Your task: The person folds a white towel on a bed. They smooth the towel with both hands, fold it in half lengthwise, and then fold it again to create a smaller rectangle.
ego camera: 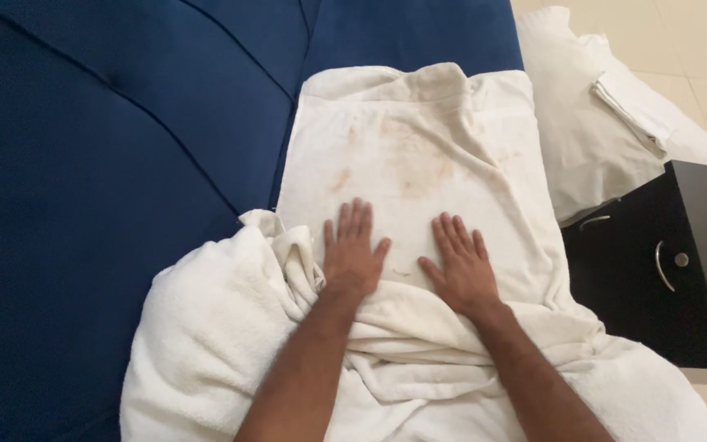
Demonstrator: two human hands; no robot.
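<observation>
Both the left hand and right hand lie flat, fingers spread and gripping nothing, smoothing the stained white towel at frame centre on the blue sofa; folding likely needs pinched edges.

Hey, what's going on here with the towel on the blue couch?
A person presses both palms flat on a stained white towel spread over a dark blue cushioned surface. The left hand and the right hand lie side by side, fingers spread, gripping nothing. More white towels are bunched around the forearms. A white pillow lies on the floor to the right, beside a black cabinet.
</observation>
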